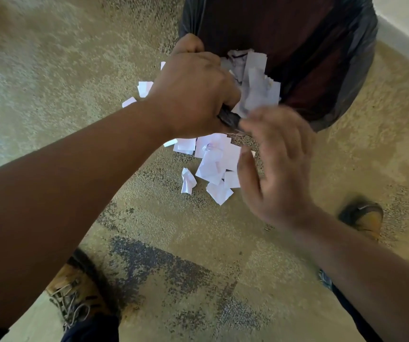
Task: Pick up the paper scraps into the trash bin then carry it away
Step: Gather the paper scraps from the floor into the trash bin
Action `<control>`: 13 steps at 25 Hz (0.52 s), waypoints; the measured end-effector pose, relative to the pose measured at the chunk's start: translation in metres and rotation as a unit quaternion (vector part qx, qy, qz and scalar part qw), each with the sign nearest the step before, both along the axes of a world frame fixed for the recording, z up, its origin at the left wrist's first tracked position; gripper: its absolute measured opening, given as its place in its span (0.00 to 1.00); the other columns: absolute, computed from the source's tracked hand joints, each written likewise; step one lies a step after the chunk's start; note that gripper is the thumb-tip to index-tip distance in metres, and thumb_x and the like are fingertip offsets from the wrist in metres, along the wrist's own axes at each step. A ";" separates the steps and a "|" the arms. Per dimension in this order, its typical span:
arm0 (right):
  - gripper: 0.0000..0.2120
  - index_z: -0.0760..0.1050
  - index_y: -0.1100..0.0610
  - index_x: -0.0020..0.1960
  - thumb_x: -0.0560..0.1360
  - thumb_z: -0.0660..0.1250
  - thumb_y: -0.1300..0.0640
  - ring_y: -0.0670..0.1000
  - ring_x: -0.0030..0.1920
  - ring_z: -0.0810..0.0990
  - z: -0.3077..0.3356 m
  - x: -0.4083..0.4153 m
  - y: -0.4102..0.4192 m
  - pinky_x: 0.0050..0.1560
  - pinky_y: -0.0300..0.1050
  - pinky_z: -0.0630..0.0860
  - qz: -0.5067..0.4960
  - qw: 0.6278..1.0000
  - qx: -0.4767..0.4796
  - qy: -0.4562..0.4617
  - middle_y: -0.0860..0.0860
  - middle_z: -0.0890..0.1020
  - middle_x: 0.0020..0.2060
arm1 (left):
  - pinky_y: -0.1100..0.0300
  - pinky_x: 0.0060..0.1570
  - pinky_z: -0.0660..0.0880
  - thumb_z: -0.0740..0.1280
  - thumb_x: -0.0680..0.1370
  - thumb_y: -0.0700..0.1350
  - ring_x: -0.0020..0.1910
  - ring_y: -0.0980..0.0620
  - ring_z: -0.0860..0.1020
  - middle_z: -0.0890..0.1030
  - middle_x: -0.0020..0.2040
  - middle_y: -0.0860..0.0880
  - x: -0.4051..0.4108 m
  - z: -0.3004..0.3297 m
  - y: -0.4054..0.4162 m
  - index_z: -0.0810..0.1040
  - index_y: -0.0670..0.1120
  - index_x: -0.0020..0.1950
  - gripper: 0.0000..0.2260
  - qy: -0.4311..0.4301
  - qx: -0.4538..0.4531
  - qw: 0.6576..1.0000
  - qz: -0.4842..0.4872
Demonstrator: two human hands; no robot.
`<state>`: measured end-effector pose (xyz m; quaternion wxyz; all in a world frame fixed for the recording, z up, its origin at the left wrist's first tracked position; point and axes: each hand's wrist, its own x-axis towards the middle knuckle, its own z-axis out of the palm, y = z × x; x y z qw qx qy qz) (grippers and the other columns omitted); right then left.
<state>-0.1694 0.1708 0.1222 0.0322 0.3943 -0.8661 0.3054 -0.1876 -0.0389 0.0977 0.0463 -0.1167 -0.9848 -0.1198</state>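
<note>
Some paper scraps [254, 80] lie in the trash bin [341, 77] — many [214, 161] remain on the carpet [50, 70]; left hand [193, 95] grips the liner rim, right hand [277, 164] open, empty.

Glossy black plastic bin liner [361, 58]; matt white paper scraps [217, 159]; rough carpet [50, 70].

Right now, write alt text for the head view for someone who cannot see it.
A person's left hand grips the rim of a black-lined trash bin while the blurred right hand, fingers open, is at the rim beside white paper scraps inside the bin. More paper scraps lie on the tan carpet.
</note>
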 end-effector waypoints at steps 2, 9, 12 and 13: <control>0.09 0.81 0.61 0.52 0.74 0.66 0.65 0.59 0.48 0.80 -0.024 0.022 0.009 0.50 0.58 0.73 0.057 0.998 0.003 -0.025 0.56 0.82 0.48 | 0.49 0.56 0.63 0.64 0.73 0.69 0.37 0.48 0.69 0.77 0.32 0.52 0.000 0.001 0.000 0.67 0.51 0.32 0.24 -0.005 -0.004 1.000 0.004; 0.50 0.55 0.52 0.79 0.67 0.77 0.39 0.62 0.76 0.58 -0.158 0.004 0.005 0.73 0.58 0.64 -0.140 0.843 0.330 -0.402 0.56 0.55 0.78 | 0.48 0.56 0.65 0.65 0.72 0.70 0.36 0.50 0.68 0.73 0.31 0.54 0.000 0.004 -0.001 0.65 0.51 0.31 0.24 -0.010 -0.001 1.000 0.001; 0.62 0.42 0.46 0.81 0.62 0.79 0.35 0.64 0.79 0.42 -0.171 -0.002 -0.013 0.76 0.63 0.54 -0.217 0.791 0.342 -0.458 0.56 0.41 0.80 | 0.49 0.56 0.63 0.64 0.73 0.69 0.36 0.49 0.68 0.73 0.31 0.53 0.000 0.000 0.001 0.65 0.51 0.32 0.24 -0.015 -0.001 1.000 -0.002; 0.63 0.39 0.45 0.80 0.61 0.79 0.35 0.65 0.79 0.39 -0.175 0.000 -0.020 0.75 0.64 0.53 -0.229 0.783 0.344 -0.465 0.56 0.39 0.80 | 0.49 0.56 0.62 0.64 0.73 0.68 0.36 0.49 0.68 0.73 0.31 0.53 -0.001 0.000 0.000 0.65 0.50 0.32 0.24 -0.015 0.001 1.000 -0.002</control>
